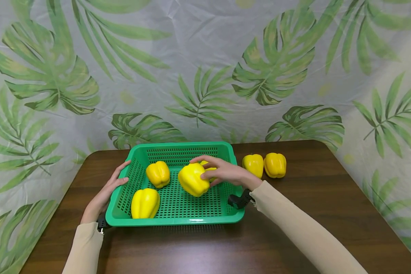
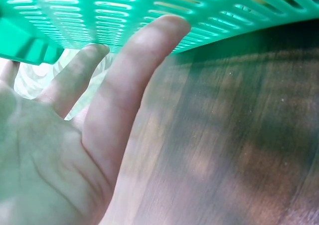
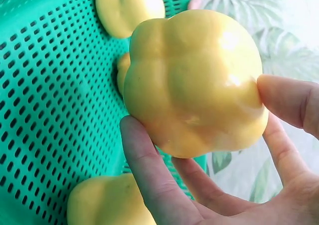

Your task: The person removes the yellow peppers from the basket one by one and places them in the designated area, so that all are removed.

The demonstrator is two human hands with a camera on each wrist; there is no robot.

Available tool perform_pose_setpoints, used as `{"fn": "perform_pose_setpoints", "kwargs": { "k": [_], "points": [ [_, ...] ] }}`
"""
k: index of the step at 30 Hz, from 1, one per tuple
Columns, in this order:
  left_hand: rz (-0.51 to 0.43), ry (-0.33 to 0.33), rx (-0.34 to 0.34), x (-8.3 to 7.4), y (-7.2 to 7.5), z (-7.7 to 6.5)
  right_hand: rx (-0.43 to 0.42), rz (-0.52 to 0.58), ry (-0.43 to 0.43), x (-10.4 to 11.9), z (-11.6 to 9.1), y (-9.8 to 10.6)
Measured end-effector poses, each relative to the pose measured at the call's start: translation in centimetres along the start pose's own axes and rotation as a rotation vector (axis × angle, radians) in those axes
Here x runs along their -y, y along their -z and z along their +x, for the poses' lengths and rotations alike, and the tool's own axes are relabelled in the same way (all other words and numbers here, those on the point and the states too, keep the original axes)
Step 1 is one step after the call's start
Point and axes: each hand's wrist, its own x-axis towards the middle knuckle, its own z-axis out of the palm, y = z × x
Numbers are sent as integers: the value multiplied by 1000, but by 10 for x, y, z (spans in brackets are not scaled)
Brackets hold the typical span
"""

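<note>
Blocky, glossy yellow bell pepper hangs over the green perforated plastic basket, pinched from its right by the nearer right hand; left hand, fingers extended, touches the basket's left side.

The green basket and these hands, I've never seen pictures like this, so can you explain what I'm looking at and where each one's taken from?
There is no robot here, just a person's two bare hands. The wide picture comes from a camera on the person's head, looking forward and down. The two close-ups are taken from the wrists, one for each hand.

On the brown table sits the basket. Two peppers lie toward its left side, and a third pepper is mostly hidden behind the right hand in the wide picture. That hand holds another yellow pepper over the basket. The left hand rests against the basket's left side. Two more peppers lie on the table to the right.
</note>
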Motion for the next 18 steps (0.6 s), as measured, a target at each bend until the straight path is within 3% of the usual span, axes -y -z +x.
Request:
{"fn": "perform_pose_setpoints", "kwargs": {
  "k": [18],
  "points": [
    [18,-2,-6,0,-1,-1,-68,26,15,1,-20,21]
  ]
}}
